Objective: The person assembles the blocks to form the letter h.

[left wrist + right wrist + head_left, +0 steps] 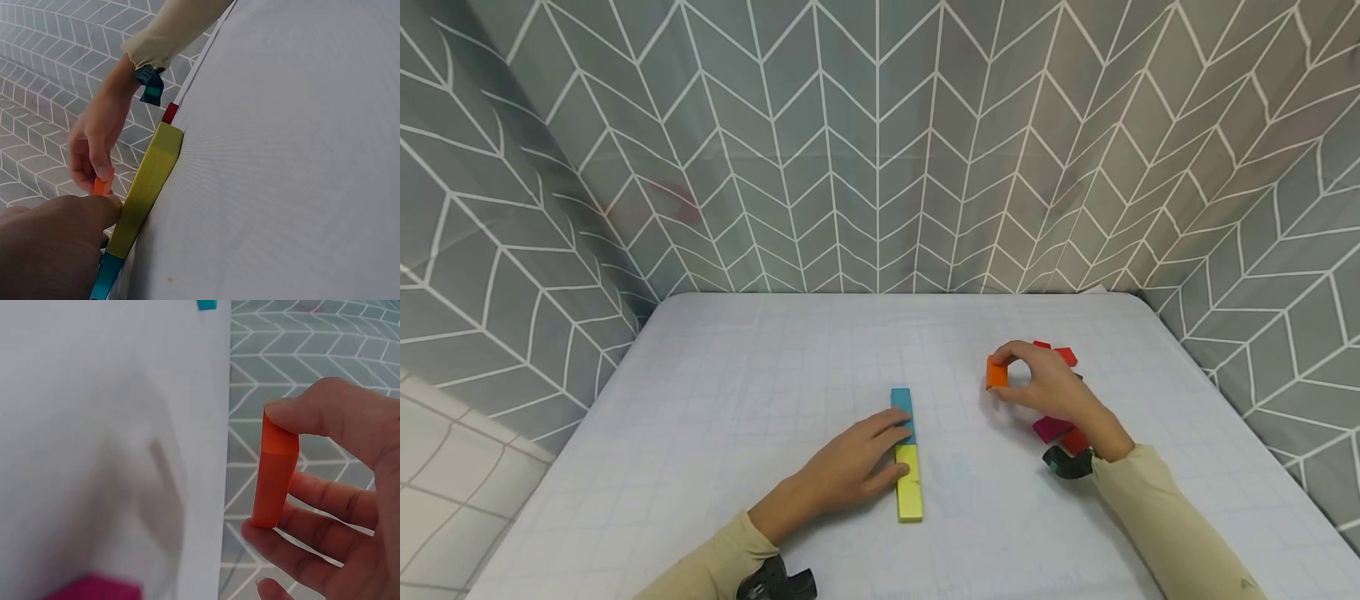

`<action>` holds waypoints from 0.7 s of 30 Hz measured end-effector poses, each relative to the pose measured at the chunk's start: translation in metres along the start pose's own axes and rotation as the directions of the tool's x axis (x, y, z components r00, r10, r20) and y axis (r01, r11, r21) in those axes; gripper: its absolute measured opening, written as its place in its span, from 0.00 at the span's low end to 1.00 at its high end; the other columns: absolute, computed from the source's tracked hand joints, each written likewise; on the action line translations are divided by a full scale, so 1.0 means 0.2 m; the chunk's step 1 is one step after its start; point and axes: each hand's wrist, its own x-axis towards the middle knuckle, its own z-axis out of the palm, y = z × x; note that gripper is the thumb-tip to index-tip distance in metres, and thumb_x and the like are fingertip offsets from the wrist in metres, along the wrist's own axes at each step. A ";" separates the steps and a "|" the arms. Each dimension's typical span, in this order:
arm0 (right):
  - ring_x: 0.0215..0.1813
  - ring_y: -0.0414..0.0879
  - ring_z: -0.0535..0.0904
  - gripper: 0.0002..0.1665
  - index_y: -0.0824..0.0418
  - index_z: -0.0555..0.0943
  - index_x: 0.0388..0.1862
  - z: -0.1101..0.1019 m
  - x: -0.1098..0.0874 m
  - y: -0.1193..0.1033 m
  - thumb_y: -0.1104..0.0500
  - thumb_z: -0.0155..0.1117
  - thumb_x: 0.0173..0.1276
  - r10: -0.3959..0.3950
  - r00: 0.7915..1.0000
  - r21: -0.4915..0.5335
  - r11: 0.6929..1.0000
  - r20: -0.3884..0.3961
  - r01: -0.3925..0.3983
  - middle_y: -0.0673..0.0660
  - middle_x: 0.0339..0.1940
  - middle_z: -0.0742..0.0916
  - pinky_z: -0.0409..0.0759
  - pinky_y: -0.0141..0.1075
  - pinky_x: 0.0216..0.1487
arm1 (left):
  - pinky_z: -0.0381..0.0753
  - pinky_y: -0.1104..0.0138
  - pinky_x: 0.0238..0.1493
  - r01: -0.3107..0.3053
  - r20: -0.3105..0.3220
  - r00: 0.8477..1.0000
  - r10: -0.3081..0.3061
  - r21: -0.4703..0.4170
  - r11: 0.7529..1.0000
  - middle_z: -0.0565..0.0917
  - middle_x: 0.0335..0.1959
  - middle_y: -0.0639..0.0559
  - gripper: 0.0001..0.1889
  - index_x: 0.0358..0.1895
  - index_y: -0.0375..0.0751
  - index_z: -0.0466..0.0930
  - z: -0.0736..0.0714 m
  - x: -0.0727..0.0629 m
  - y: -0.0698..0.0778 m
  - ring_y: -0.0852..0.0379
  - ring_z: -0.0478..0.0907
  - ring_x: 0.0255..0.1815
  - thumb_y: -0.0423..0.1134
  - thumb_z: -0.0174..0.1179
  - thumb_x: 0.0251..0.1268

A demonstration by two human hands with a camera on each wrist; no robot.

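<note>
A blue block (901,398) and a yellow block (910,504) lie end to end on the white table, forming one straight strip. My left hand (853,467) rests against its left side, fingertips on the blue block and thumb on the yellow one. Farther right, my right hand (1048,385) pinches an orange block (275,481) between thumb and fingers. It holds this block above the tabletop, as its shadow in the right wrist view shows. Part of the blue block is hidden under the left fingers.
Under and around the right forearm lie several red pieces (1066,357) and a magenta piece (1051,429), partly covered by the hand. The white table (760,358) ends at a grey patterned curtain (850,167) behind and at the sides.
</note>
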 end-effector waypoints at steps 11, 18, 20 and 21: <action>0.53 0.52 0.81 0.23 0.61 0.83 0.51 0.05 0.12 -0.11 0.61 0.82 0.59 -0.044 0.999 0.051 0.998 0.014 0.043 0.52 0.47 0.87 0.80 0.59 0.58 | 0.65 0.59 0.75 0.014 0.010 1.000 -0.014 0.011 1.000 0.69 0.76 0.45 0.27 0.71 0.37 0.75 0.00 0.00 0.00 0.52 0.64 0.77 0.51 0.59 0.79; 0.54 0.58 0.81 0.25 0.62 0.83 0.53 0.08 0.17 -0.15 0.59 0.82 0.59 -0.040 0.999 0.033 0.999 0.029 0.040 0.54 0.49 0.87 0.81 0.60 0.57 | 0.67 0.58 0.74 0.009 0.001 1.000 -0.009 0.007 1.000 0.69 0.76 0.45 0.28 0.72 0.37 0.74 0.01 0.00 0.00 0.51 0.65 0.76 0.51 0.59 0.79; 0.54 0.58 0.81 0.25 0.62 0.83 0.53 0.09 0.18 -0.16 0.59 0.82 0.59 -0.045 0.998 0.039 0.998 0.033 0.043 0.54 0.49 0.87 0.81 0.60 0.58 | 0.67 0.58 0.74 0.006 -0.008 1.000 -0.006 0.008 1.000 0.69 0.76 0.45 0.27 0.71 0.37 0.75 0.01 0.00 0.00 0.52 0.66 0.76 0.51 0.59 0.79; 0.54 0.59 0.81 0.25 0.62 0.83 0.53 0.10 0.19 -0.17 0.59 0.82 0.59 -0.046 0.998 0.042 0.998 0.035 0.045 0.55 0.49 0.87 0.81 0.60 0.58 | 0.67 0.58 0.74 0.005 -0.010 1.000 -0.005 0.008 1.000 0.69 0.76 0.45 0.27 0.71 0.37 0.75 0.01 0.00 -0.01 0.52 0.65 0.76 0.51 0.59 0.79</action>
